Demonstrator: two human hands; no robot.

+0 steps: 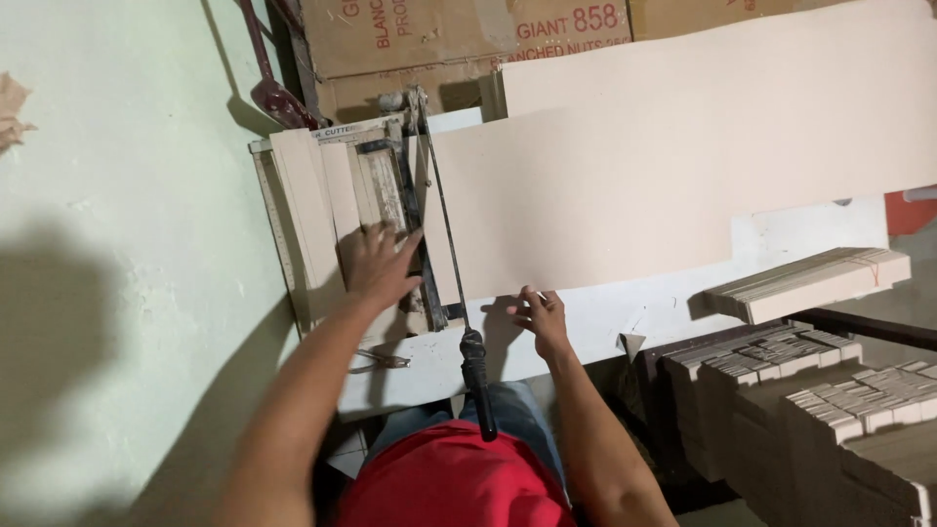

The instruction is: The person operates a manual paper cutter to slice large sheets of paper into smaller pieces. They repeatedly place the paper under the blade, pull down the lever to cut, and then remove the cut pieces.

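Note:
My left hand (379, 262) lies flat with fingers spread on cut cream strips (314, 210) on the bed of a paper cutter (371, 185). My right hand (538, 318) pinches the near edge of a large cream cardboard sheet (625, 176) that lies across the cutter and the white table (605, 322). The cutter's long blade arm (444, 224) runs between my hands, and its black handle (478, 376) points toward my body.
A pale green wall (127, 244) stands close on the left. Brown cartons (439, 39) are stacked behind the cutter. Bundles of cut strips (810, 283) and stacks of small pieces (830, 390) sit at the right. Scissors (381, 361) lie on the table's near edge.

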